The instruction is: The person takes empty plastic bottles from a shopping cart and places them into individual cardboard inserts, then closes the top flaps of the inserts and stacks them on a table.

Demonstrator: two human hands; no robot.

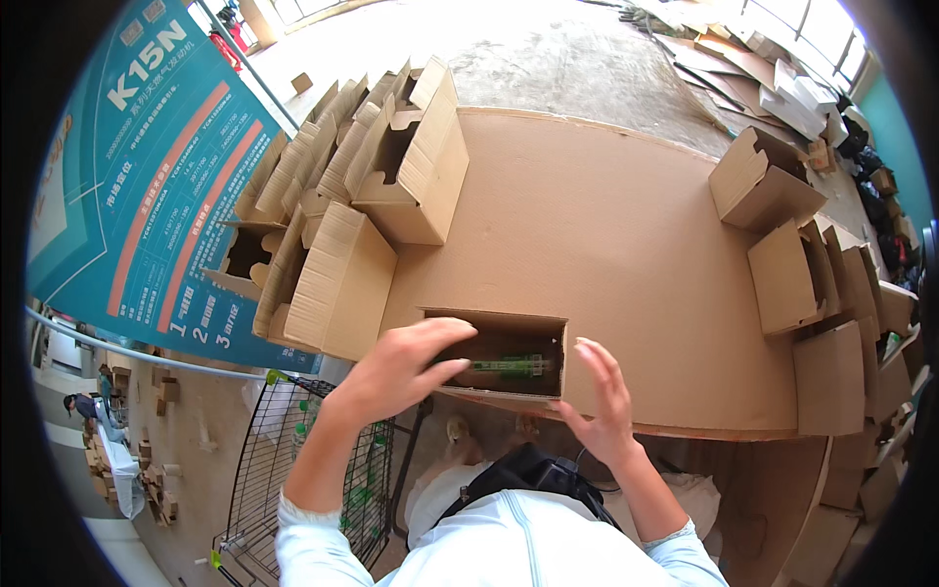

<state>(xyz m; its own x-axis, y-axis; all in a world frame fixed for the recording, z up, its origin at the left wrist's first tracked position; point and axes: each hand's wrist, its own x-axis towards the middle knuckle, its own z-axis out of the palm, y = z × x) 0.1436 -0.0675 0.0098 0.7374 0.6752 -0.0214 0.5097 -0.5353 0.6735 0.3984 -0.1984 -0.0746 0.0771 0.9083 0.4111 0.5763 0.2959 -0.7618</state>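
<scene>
An open-topped cardboard box (566,354) stands at the near edge of the cardboard-covered table (597,235). Inside it lies a green, partly clear object with a pale label (509,366); its kind is hard to make out in the shadow. My left hand (411,364) reaches over the box's left end, thumb and fingers apart, with the fingertips above the opening. On the other side, my right hand (603,399) has its fingers stretched out beside the right wall. Its thumb is at the near right corner, and whether it touches cannot be told.
Several open cardboard boxes (416,176) stand packed together at the table's left. More boxes (787,274) line its right side. Below left is a black wire cart (284,460) holding green bottles. A blue printed banner (147,186) rises behind it. Flattened cardboard (714,73) lies on the far floor.
</scene>
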